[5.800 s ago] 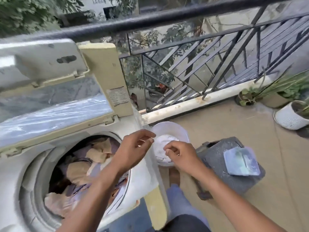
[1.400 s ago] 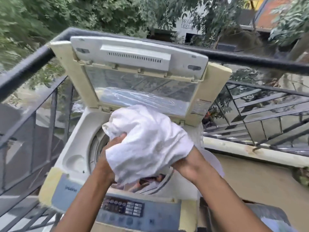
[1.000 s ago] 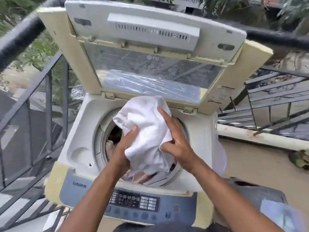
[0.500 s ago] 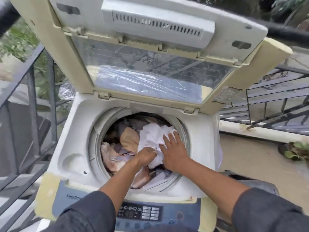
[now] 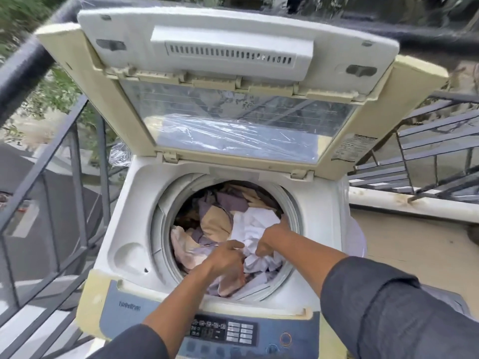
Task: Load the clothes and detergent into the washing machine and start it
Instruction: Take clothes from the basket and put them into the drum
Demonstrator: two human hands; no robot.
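Observation:
A top-loading washing machine (image 5: 134, 229) stands in front of me with its lid (image 5: 233, 81) raised. Its drum holds tan, purple and peach clothes (image 5: 215, 224). A white cloth (image 5: 256, 226) lies on top at the right side of the drum. My left hand (image 5: 228, 263) is inside the drum, fingers closed on the white cloth's lower edge. My right hand (image 5: 272, 237) presses into the same cloth, fingers buried in its folds. The blue control panel (image 5: 225, 330) with its buttons runs along the near edge.
A black metal railing (image 5: 64, 177) borders the balcony on the left and behind the machine. A white bowl (image 5: 360, 242) peeks out behind the machine's right side, above the tan floor (image 5: 414, 242). A grey object (image 5: 445, 299) sits low at the right, mostly hidden by my sleeve.
Both hands have carried the white cloth from above the machine down into the drum and pushed it lower among the other clothes. The view has tilted down and closer.

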